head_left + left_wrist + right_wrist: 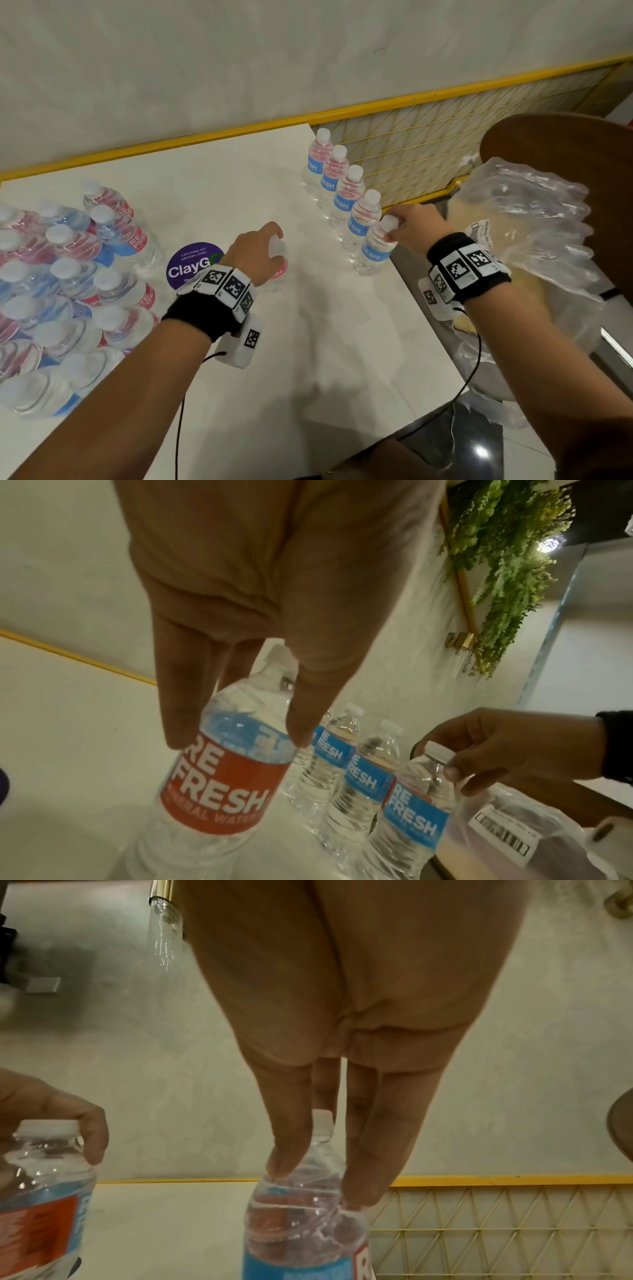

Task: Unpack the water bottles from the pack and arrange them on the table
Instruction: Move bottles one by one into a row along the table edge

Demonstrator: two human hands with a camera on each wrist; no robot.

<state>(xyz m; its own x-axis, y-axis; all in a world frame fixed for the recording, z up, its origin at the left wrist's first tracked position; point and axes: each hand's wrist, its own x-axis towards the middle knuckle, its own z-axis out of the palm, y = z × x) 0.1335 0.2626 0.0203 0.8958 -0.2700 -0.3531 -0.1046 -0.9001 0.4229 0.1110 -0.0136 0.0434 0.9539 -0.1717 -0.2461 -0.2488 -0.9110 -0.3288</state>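
Clear water bottles with red and blue Refresh labels stand on a white table (pixel 342 342). Several are crowded together at the left as the opened pack (pixel 68 291). A row of bottles (pixel 346 192) runs along the table's right edge. My right hand (pixel 394 229) (pixel 318 1183) pinches the neck of the nearest bottle in that row (pixel 375 251) (pixel 304 1231) (pixel 414 818). My left hand (pixel 274 240) (pixel 236 739) grips another bottle (pixel 279 263) (pixel 222 777) from above at mid-table, its fingers round the shoulder. Whether that bottle's base touches the table is hidden.
A purple round ClayGo sticker (pixel 191 265) lies on the table beside my left wrist. Crumpled clear plastic wrap (pixel 531 222) sits off the table's right edge, by a brown round surface (pixel 565 144). A yellow-framed mesh panel (pixel 428 147) and a wall stand behind.
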